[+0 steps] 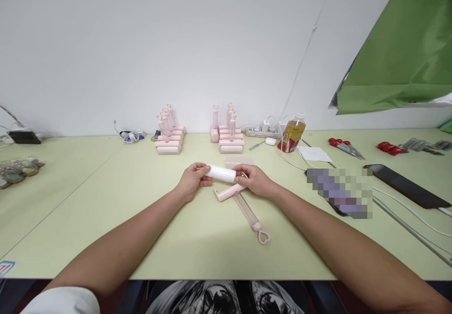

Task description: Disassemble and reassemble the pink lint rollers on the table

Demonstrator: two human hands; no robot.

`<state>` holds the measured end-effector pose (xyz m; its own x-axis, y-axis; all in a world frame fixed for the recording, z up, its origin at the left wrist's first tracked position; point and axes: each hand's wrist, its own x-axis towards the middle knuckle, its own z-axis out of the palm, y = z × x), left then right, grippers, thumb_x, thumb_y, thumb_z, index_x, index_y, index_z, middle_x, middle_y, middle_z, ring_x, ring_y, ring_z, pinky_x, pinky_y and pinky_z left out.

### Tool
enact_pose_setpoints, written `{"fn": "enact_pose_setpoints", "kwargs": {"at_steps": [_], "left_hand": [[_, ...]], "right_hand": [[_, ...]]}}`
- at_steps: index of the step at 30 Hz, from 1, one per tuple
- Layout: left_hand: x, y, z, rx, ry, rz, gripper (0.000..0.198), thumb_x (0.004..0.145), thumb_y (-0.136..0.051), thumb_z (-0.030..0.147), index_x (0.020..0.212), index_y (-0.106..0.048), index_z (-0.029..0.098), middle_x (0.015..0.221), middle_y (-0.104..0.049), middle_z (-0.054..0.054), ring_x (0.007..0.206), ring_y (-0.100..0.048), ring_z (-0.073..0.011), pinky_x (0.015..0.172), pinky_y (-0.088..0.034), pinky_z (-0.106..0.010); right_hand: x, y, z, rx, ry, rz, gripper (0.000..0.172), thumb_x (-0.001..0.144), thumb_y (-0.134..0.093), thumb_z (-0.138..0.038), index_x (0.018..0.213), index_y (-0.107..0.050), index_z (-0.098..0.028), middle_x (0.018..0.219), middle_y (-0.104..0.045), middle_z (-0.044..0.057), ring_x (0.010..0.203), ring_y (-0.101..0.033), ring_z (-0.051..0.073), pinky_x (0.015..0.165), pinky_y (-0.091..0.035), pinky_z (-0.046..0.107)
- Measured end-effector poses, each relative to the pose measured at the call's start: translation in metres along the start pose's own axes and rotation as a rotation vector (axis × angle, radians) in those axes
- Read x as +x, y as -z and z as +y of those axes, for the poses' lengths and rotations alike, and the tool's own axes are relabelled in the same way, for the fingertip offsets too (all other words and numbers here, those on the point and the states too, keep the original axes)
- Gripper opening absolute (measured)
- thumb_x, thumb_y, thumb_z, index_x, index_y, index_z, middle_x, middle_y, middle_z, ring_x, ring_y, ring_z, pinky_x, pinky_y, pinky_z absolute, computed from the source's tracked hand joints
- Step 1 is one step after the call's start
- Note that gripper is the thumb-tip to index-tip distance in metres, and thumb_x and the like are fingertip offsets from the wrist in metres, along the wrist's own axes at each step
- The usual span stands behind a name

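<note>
A white paper roll [221, 173] is held level above the pale green table [106, 201]. My left hand [192, 181] is closed on its left end. My right hand [254, 180] is closed on its right end and touches the pink lint-roller frame [229, 192] just beneath. The frame's clear pink handle [249, 214] lies on the table, pointing toward me, and ends in a heart-shaped loop [263, 237]. A flat pink cover piece [239, 162] lies just behind the roll.
Two stacks of pink lint rollers [169, 140] [230, 139] stand at the back. A bottle of amber liquid [291, 136], power strip [261, 130], white paper [314, 154], red-handled tools [344, 147], a dark phone [406, 185] and cables lie right. Small jars [17, 169] sit left.
</note>
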<state>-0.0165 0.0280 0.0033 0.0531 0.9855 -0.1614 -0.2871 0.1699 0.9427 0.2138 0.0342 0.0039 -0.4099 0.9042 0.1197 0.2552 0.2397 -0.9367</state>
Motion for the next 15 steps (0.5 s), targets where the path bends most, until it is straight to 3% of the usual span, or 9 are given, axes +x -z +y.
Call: {"fn": "enact_pose_setpoints", "kwargs": {"at_steps": [5,11,15], "left_hand": [[-0.001,0.0,0.0,0.003,-0.001,-0.007,0.028,0.071,-0.077,0.023,0.088,-0.057,0.015,0.07,-0.061,-0.002,0.056,-0.063,-0.0118,0.055,-0.06,-0.026],[-0.002,-0.002,0.001,0.017,-0.012,-0.017,0.03,0.07,-0.077,0.023,0.087,-0.054,0.015,0.07,-0.061,-0.001,0.055,-0.064,-0.0123,0.054,-0.059,-0.026],[-0.002,-0.001,0.0,0.052,-0.001,-0.024,0.027,0.07,-0.075,0.023,0.082,-0.053,0.015,0.068,-0.06,-0.001,0.053,-0.064,-0.0127,0.05,-0.059,-0.025]], "right_hand": [[0.003,0.0,0.006,-0.1,0.037,0.034,0.028,0.07,-0.06,-0.023,0.097,-0.065,-0.015,0.078,-0.06,0.0,0.071,-0.052,0.014,0.063,-0.04,0.024],[0.006,-0.001,0.016,-0.137,0.009,0.089,0.046,0.072,-0.055,-0.022,0.117,-0.059,-0.014,0.085,-0.062,0.001,0.072,-0.054,0.015,0.067,-0.042,0.026],[0.004,-0.001,0.016,-0.196,0.024,0.075,0.046,0.075,-0.052,-0.02,0.12,-0.059,-0.015,0.085,-0.061,0.001,0.071,-0.052,0.014,0.068,-0.041,0.026]]}}
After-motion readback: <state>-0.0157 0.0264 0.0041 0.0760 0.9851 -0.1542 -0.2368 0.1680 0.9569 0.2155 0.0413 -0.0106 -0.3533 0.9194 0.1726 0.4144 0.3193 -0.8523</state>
